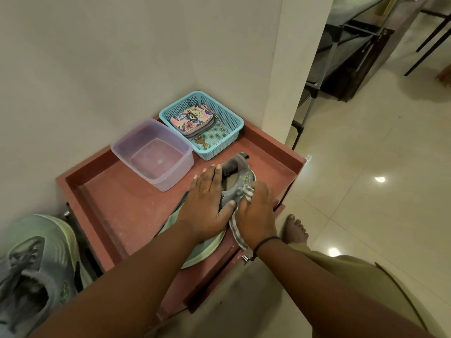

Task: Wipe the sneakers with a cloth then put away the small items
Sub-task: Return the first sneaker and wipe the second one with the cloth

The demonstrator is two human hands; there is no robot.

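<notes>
— Head view: where's the sneaker?
— The grey sneaker (238, 178) lies on the red tray-top table (117, 201). The left hand (207, 203) lies flat on it, fingers straight; the right hand (256, 211) clutches a striped cloth (245, 192) against its side.
— The small items?
— A floral wallet (191, 117) and keys (202, 141) sit in the blue basket (234, 128), beside a clear plastic tub (152, 154). A second sneaker (36, 259) sits lower left.

A gray sneaker (238, 176) lies on the red surface (122, 198). The left hand (207, 203) lies flat on it, and the right hand (256, 213) presses a striped cloth (246, 191) on its side. At 12 o'clock sit a blue basket (234, 118) and a clear box (151, 152). At 8 o'clock is another sneaker (36, 269).
</notes>
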